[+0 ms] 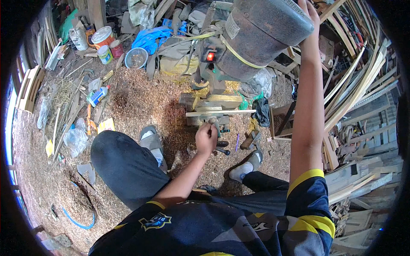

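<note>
Drill press [256, 34] stands in front of the person, its grey motor housing uppermost and its column running down to a wooden block [215, 102] on the sawdust floor [141, 98]. Left hand [206, 138] is closed in a fist around a small handle just below the block. Right hand [308, 9] reaches up beside the housing; its fingers are cut off, so its grip cannot be told. A thin wooden strip [222, 112] lies crosswise, just above the left hand.

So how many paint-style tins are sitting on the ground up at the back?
3: a large orange tin with a pale lid, a small green tin in front of it, and a red tin beside that. Clutter may hide others.
</note>
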`<state>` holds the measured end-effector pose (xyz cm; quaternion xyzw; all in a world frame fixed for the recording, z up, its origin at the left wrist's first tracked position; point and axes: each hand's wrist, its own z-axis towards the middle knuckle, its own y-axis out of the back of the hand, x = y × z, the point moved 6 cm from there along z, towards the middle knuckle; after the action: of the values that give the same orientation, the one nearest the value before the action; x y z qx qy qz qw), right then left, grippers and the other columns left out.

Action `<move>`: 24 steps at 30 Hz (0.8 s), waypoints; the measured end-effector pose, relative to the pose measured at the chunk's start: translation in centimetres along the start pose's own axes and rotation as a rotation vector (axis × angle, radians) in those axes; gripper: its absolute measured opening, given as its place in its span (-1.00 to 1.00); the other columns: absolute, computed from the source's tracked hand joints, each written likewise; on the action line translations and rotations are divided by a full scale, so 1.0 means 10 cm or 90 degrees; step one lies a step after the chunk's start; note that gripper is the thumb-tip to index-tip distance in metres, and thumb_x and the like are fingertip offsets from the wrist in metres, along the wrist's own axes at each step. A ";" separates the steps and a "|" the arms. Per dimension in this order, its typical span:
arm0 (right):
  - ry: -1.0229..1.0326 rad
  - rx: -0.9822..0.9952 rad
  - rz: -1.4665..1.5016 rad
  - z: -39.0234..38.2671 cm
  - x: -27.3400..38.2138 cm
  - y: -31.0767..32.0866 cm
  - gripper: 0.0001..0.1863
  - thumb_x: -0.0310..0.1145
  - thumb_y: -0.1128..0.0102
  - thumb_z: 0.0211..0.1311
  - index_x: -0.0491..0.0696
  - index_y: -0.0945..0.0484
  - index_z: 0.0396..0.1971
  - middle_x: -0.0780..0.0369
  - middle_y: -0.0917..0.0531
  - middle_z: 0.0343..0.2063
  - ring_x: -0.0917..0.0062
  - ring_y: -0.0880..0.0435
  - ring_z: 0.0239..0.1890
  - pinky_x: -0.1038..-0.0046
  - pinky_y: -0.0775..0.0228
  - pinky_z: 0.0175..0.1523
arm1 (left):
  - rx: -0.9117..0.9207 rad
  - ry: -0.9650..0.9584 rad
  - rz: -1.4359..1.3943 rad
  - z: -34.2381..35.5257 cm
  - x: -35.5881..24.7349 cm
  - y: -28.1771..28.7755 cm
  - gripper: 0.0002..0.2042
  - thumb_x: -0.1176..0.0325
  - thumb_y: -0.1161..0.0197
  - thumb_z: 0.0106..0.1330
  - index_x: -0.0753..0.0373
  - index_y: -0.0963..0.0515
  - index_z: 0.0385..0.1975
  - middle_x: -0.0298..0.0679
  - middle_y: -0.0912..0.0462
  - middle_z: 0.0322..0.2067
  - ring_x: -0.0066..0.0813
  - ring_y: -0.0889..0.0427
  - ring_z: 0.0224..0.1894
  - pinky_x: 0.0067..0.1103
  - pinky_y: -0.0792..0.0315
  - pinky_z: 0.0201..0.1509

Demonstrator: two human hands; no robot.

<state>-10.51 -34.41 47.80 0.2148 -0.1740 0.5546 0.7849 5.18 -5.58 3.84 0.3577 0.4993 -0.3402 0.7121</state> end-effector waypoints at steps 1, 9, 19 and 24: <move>-0.118 0.094 0.198 -0.37 0.17 -0.17 -0.53 -0.05 -0.15 0.52 -0.21 -0.67 0.01 0.21 -0.73 -0.20 0.51 -0.63 -0.19 0.46 -0.44 0.01 | -0.006 0.008 0.007 0.00 0.06 0.06 -0.74 0.39 -0.21 0.41 0.41 -0.42 -0.49 0.08 -0.44 -0.51 0.07 -0.46 -0.45 -0.29 -0.36 -0.33; -0.403 0.062 -0.151 -3.31 -0.95 0.75 -0.63 -0.22 -0.17 0.55 -0.13 -0.44 -0.47 0.36 -0.44 -0.52 0.63 -0.38 -0.47 0.45 -0.25 -0.36 | 0.015 0.077 -0.083 -0.01 0.02 -0.11 -0.74 0.36 -0.19 0.41 0.42 -0.43 -0.46 0.02 -0.48 -0.49 0.00 -0.52 -0.43 -0.31 -0.38 -0.31; -0.445 0.490 -0.459 -6.47 -0.68 0.77 -0.68 -0.17 -0.21 0.41 -0.18 -0.62 -0.18 -0.12 -0.63 -0.22 -0.10 -0.61 -0.10 0.02 -0.48 -0.03 | 0.023 0.087 -0.082 -0.01 0.13 -0.10 -0.77 0.37 -0.18 0.43 0.41 -0.50 -0.43 0.01 -0.54 -0.47 -0.05 -0.56 -0.42 -0.32 -0.41 -0.29; -0.454 0.551 -0.493 -6.59 -0.49 0.56 -0.64 -0.18 -0.32 0.26 -0.14 -0.61 -0.12 -0.08 -0.61 -0.13 -0.07 -0.60 -0.02 0.01 -0.51 0.06 | 0.019 0.103 -0.091 -0.03 0.22 -0.09 -0.78 0.36 -0.18 0.45 0.40 -0.55 -0.38 0.01 -0.56 -0.46 -0.06 -0.58 -0.40 -0.34 -0.44 -0.26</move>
<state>-15.12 -1.70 -9.76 0.7260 -0.0950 0.1484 0.6648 4.92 -6.08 1.56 0.3584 0.5738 -0.3677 0.6381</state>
